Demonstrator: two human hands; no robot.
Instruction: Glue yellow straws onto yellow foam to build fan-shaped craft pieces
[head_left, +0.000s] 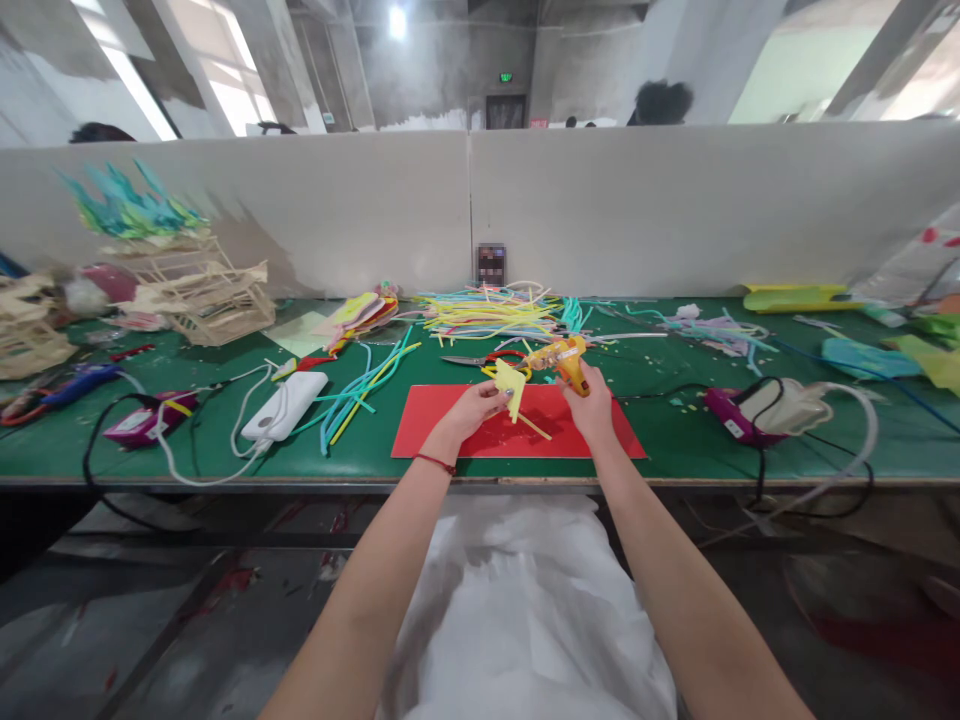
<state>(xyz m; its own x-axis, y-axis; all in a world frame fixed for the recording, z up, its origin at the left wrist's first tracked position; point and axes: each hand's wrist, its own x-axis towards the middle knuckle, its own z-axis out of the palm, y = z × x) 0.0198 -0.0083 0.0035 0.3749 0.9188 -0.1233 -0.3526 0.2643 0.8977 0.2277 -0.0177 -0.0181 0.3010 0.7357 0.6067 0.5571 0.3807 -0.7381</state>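
My left hand (pixel 474 405) is closed on a small yellow foam piece on a thin yellow stem (pixel 513 388), held above a red sheet (pixel 450 430) on the green table (pixel 675 445). My right hand (pixel 590 400) grips an orange glue gun (pixel 564 359), its nozzle pointing left toward the yellow piece. A red cord circles my left wrist. Both hands hover over the red sheet's middle.
Scissors (pixel 480 360) lie behind the red sheet, next to a heap of coloured straws (pixel 487 312). A white power bank (pixel 285 405) with cables sits left, wooden models (pixel 202 285) far left, a purple device (pixel 731 415) right. A white partition (pixel 600 200) backs the table.
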